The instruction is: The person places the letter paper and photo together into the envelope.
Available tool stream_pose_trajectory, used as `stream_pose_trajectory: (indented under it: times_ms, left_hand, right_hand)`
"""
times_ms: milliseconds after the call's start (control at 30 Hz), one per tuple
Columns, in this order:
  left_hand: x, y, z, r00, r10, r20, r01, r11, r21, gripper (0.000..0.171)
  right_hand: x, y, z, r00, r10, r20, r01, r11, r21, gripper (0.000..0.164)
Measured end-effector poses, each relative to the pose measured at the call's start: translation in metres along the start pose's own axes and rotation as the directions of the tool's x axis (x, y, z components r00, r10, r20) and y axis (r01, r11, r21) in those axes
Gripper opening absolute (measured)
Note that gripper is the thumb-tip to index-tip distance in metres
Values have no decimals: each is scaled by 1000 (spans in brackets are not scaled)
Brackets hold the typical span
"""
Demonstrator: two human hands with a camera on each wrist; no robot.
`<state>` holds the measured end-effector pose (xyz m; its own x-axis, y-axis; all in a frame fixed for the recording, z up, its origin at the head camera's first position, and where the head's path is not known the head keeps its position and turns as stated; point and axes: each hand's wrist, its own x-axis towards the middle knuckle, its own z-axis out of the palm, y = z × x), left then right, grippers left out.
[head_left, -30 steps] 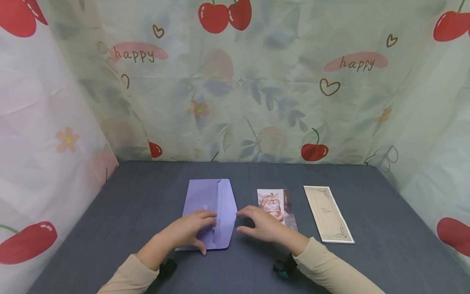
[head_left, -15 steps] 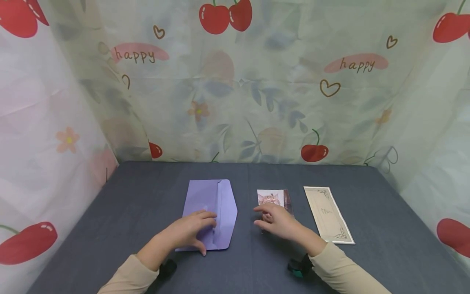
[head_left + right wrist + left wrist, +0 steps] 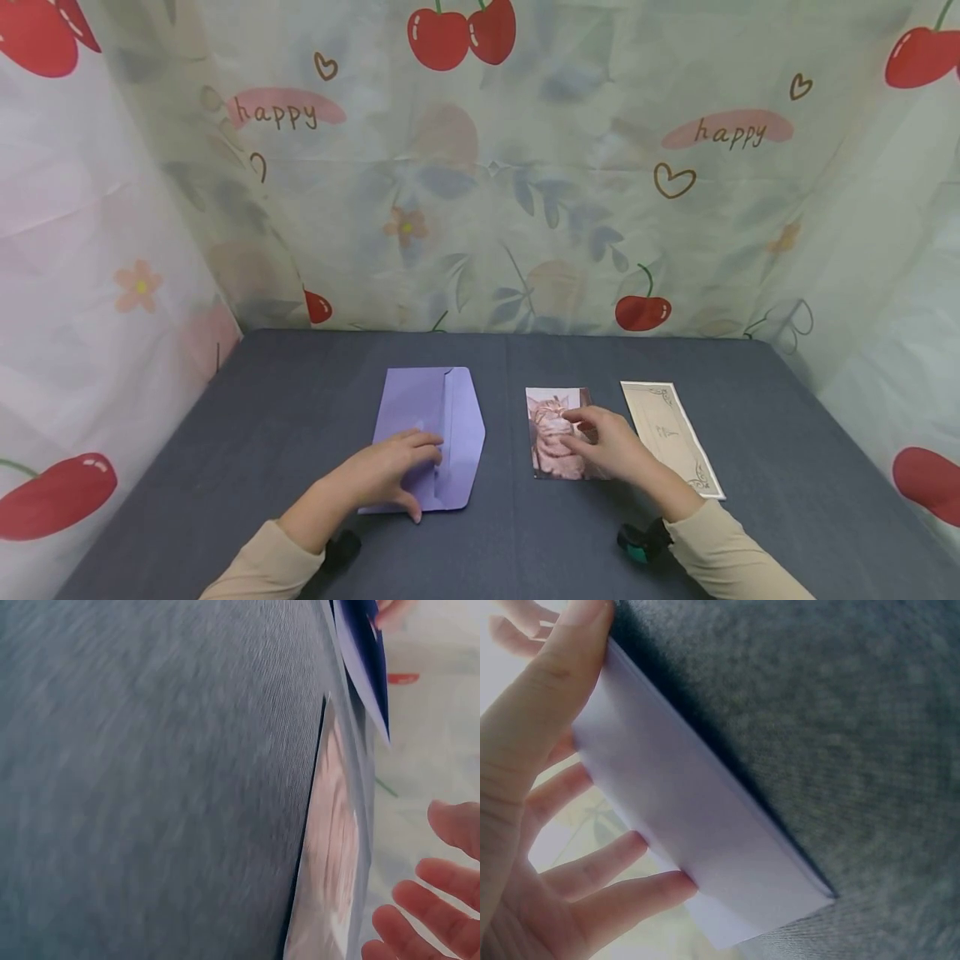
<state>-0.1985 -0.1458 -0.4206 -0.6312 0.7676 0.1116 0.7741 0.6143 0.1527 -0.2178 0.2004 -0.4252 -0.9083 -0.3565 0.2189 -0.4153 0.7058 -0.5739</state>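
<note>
A lavender envelope (image 3: 408,400) lies on the dark tabletop left of centre, its flap folded out to the right. My left hand (image 3: 386,468) rests on its near part, fingertips on the paper and thumb at the near edge. The left wrist view shows those fingers spread along the envelope (image 3: 675,795). Just above a cat picture card (image 3: 551,446), my right hand (image 3: 611,446) hovers with fingers loosely bent and nothing held. It covers the card's right side in the head view. In the right wrist view, the right fingers (image 3: 424,904) are spread, apart from the card (image 3: 326,855).
A long cream card with ornamental corners (image 3: 663,425) lies right of the cat picture, partly behind my right forearm. The dark cloth-covered table (image 3: 315,392) meets a curtain printed with cherries (image 3: 480,167) at the back and sides.
My right hand has moved right from the tip of the envelope flap to the cat picture card, uncovering the card's left part. My left hand and the envelope have stayed put.
</note>
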Motion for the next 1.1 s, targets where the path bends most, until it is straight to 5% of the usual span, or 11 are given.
stream_pose_trajectory:
  times_ms: [433,1100]
  left_hand:
    - [0,-1,1,1000,-3,18,3,1000,1,60]
    - [0,0,0,1000,-10,19,10,1000,-6,61]
  right_hand:
    - [-6,22,-11,980,175,-91,-178,984,-21,33]
    - [-2,33,-10,929,369,-36,-366,928,65,39]
